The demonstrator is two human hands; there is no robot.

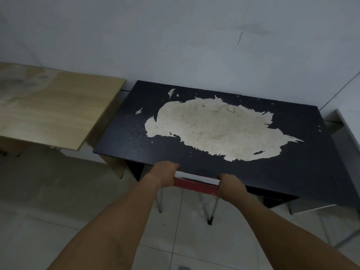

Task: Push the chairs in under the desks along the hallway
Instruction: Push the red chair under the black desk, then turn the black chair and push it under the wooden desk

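Observation:
A black desk [303, 152] with a large patch of peeled, pale surface stands against the wall. A chair with a red back [196, 187] and thin metal legs sits tucked at the desk's front edge; its seat is hidden under the top. My left hand [164, 175] grips the left end of the chair back. At the right end, my right hand [231, 187] is closed on the same back. Both arms reach straight forward.
A light wooden desk [58, 112] stands to the left, a narrow gap apart from the black one. A white desk [348, 131] with metal legs is at the right edge. A grey wall runs behind; pale floor tiles lie below.

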